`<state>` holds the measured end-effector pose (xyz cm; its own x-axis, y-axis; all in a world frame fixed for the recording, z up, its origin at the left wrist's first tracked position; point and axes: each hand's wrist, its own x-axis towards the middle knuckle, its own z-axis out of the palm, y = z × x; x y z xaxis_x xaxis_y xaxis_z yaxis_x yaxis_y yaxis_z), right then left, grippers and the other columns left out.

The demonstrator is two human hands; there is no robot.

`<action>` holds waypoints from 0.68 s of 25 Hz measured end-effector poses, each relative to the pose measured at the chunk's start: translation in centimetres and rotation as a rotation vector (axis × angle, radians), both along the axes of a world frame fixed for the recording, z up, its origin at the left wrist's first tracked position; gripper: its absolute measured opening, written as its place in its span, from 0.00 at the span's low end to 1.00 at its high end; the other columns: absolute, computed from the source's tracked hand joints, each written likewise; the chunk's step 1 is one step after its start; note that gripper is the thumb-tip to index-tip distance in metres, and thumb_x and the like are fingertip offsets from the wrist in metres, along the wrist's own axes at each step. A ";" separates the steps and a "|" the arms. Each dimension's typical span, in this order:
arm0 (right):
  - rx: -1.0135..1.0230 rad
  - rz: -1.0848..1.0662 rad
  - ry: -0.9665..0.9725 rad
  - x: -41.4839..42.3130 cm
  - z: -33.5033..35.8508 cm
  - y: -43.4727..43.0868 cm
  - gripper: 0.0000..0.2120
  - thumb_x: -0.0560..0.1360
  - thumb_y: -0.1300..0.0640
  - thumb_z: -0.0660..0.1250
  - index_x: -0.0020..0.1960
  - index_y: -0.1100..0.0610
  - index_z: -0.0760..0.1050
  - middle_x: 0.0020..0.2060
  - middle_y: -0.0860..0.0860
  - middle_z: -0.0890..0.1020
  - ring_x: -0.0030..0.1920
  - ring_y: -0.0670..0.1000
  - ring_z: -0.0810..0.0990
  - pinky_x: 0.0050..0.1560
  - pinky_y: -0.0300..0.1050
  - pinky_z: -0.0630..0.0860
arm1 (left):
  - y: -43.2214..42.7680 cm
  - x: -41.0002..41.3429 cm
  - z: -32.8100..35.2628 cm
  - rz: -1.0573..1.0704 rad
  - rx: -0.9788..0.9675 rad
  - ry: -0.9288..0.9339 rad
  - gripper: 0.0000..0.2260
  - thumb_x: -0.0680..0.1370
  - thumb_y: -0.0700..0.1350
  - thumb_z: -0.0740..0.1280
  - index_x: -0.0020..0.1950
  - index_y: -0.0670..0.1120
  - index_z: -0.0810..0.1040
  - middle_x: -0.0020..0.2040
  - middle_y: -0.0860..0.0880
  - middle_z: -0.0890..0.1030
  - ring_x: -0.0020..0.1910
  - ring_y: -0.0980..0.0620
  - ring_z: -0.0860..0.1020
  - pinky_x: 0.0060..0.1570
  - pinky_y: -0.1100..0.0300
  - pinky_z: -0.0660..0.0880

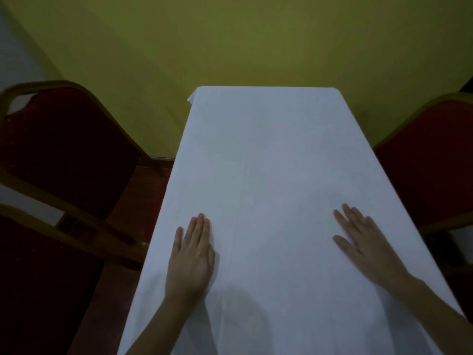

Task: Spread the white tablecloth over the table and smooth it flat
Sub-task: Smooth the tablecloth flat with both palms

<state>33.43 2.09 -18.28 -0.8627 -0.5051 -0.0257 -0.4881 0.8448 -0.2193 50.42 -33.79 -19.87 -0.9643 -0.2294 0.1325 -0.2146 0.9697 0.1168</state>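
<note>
The white tablecloth [266, 162] covers the whole narrow table, from the near edge to the far end by the wall. A faint lengthwise crease runs down its middle-left, and a small corner of cloth sticks out at the far left. My left hand [190, 257] lies flat on the cloth near its left edge, fingers straight and together. My right hand [363, 242] lies flat toward the right edge, fingers slightly spread and a little blurred. The tabletop itself is hidden under the cloth.
A red padded chair with a gold frame [64, 149] stands close on the left, with a second one [30, 278] nearer to me. Another red chair [432, 162] stands on the right. A yellow-green wall [230, 42] rises just behind the table's far end.
</note>
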 end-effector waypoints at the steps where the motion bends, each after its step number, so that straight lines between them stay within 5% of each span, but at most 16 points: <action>1: 0.010 -0.027 0.016 0.1 0.0 1.6 0.32 0.78 0.34 0.40 0.78 0.48 0.51 0.78 0.49 0.50 0.77 0.47 0.46 0.76 0.49 0.44 | 0.0 -0.3 0.3 -0.022 -0.068 -0.014 0.26 0.80 0.48 0.44 0.76 0.39 0.58 0.77 0.41 0.58 0.77 0.42 0.53 0.73 0.39 0.50; 5: 0.028 -0.042 0.056 0.7 -0.4 2.5 0.31 0.79 0.36 0.39 0.78 0.49 0.48 0.78 0.49 0.49 0.78 0.49 0.46 0.76 0.52 0.46 | 3.6 -3.7 1.9 -0.331 -0.200 0.003 0.25 0.77 0.44 0.48 0.73 0.38 0.65 0.74 0.39 0.65 0.75 0.41 0.60 0.70 0.37 0.59; 8: 0.015 -0.026 0.058 0.6 -0.4 2.4 0.30 0.79 0.37 0.40 0.78 0.48 0.48 0.78 0.49 0.49 0.78 0.49 0.46 0.76 0.52 0.46 | 11.1 -8.0 2.3 -0.355 -0.024 -0.004 0.24 0.78 0.47 0.51 0.72 0.40 0.68 0.72 0.43 0.69 0.73 0.46 0.65 0.69 0.42 0.66; 17: 0.010 0.326 0.102 0.4 -0.6 2.1 0.26 0.82 0.47 0.48 0.77 0.55 0.54 0.77 0.50 0.57 0.77 0.47 0.51 0.74 0.52 0.53 | 19.0 -10.5 0.8 -0.304 0.029 -0.020 0.26 0.81 0.54 0.48 0.78 0.45 0.56 0.78 0.48 0.56 0.77 0.52 0.52 0.73 0.41 0.50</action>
